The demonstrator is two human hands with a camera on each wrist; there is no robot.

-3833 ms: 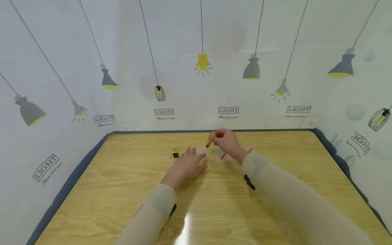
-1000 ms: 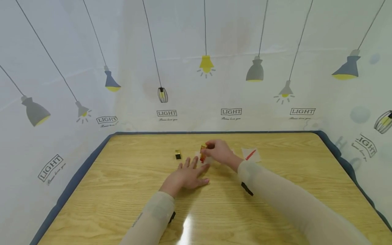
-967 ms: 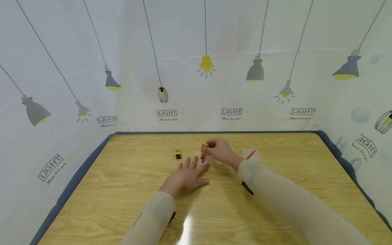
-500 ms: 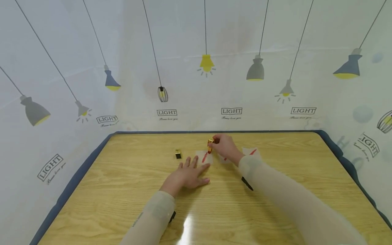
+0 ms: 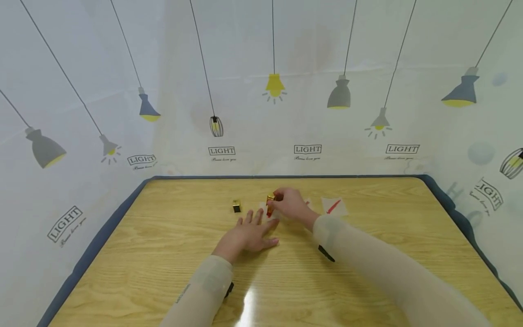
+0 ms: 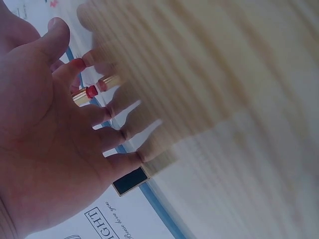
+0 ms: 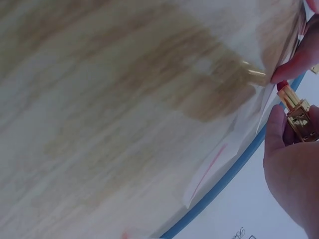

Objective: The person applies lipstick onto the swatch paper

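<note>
My right hand pinches a gold lipstick between thumb and fingers. Its red tip points down and meets or nearly meets a small white paper on the wooden table. My left hand lies palm down with fingers spread, fingertips at the near left edge of that paper. In the left wrist view the lipstick shows beyond the left fingers. The gold lipstick cap with a black face stands just left of the left fingertips. Any mark under the lipstick is mostly hidden.
Another white paper with a red stroke lies to the right. Between them a middle paper is mostly hidden behind the right hand. A dark blue edge borders the table at the printed wall.
Half a second ago the lipstick was up and to the right, exposing a red stroke on the left paper. Now it is back down over that paper. The left hand stays put.
</note>
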